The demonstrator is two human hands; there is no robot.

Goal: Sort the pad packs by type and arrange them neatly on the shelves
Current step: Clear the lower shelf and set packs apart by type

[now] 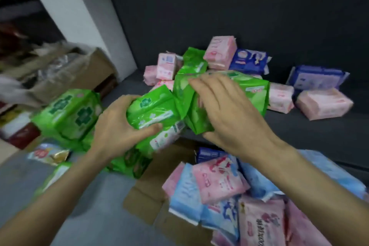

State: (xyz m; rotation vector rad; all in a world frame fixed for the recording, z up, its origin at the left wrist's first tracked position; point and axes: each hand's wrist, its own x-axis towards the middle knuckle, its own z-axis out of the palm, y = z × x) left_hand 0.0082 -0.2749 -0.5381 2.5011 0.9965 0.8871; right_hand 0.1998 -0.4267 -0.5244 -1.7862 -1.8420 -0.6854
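The left hand [117,126] grips a green pack [153,112] from its left end, fingers curled over the top and thumb pressed along the lower edge, with a second green-and-white pack [165,138] caught beneath it. Just at three o'clock of that pack, the right hand [225,110] lies with fingers spread and bent over a larger green pack [247,90] at the shelf's front edge, its thumb under the near corner; the two held packs touch where their crimped ends meet. A fourth green pack [194,60] stands tilted behind them at twelve o'clock, leaning on the pink packs [166,68] heaped on the dark shelf [319,132]. At one o'clock of the right hand sits an upright pink pack [220,52], a dark blue pack [249,61] beside it, and farther toward three o'clock another blue pack [317,76] with pink ones [323,103] in front. At nine o'clock of the left hand a stack of green packs [67,114] rests on the floor. At five o'clock, below the right forearm, pale blue and pink packs [217,181] fill a cardboard box [143,203]. The green wrappers are glossy, with a dark green cross-shaped emblem and white panels; the print is too blurred to read. One pink pack [261,223] in the box carries Chinese characters and what looks like "100", the rest unreadable.
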